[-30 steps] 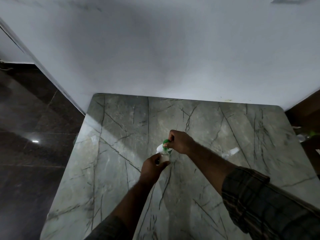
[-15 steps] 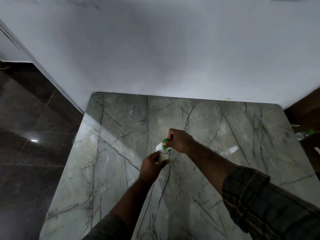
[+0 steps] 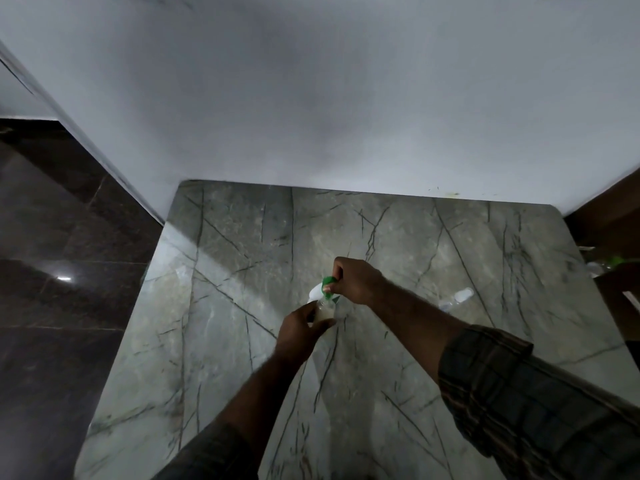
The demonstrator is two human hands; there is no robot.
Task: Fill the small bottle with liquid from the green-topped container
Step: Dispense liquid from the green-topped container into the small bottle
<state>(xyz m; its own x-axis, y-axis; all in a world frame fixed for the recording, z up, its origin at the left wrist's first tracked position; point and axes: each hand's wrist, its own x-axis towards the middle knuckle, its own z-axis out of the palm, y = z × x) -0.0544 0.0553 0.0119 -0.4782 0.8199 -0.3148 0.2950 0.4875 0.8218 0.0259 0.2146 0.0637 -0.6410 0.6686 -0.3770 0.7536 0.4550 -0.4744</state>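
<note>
Although half a second has passed, almost nothing has changed. Both hands stay where they were, meeting over the middle of the worktop. Only the view has tipped slightly, so the worktop's far edge sits a touch higher in the picture.

Seen from above, a grey-green marble worktop (image 3: 242, 271) with thin dark veins fills the lower half of the view. Its far edge meets a plain pale grey wall (image 3: 311, 98). To the left lies a dark, glossy tiled floor (image 3: 52, 323) with one small bright reflection. On the right, brown wooden furniture (image 3: 606, 216) stands beside the worktop, and a green and clear shape near it is too blurred to name. A small clear plastic object (image 3: 457, 297) lies on the worktop, well apart from the hands, to their right.

The left hand (image 3: 299, 329) reaches in from below, its fingers curled around a small clear bottle (image 3: 325, 311), held upright near the worktop's centre. The bottle's contents look pale. The right hand (image 3: 356, 282), coming from the lower right in a dark checked sleeve (image 3: 519, 393), is clenched around the cap end of a white container with a green top (image 3: 316, 292). This container is tipped over just above the bottle's mouth, touching it or nearly so. Whether liquid is flowing cannot be made out.
</note>
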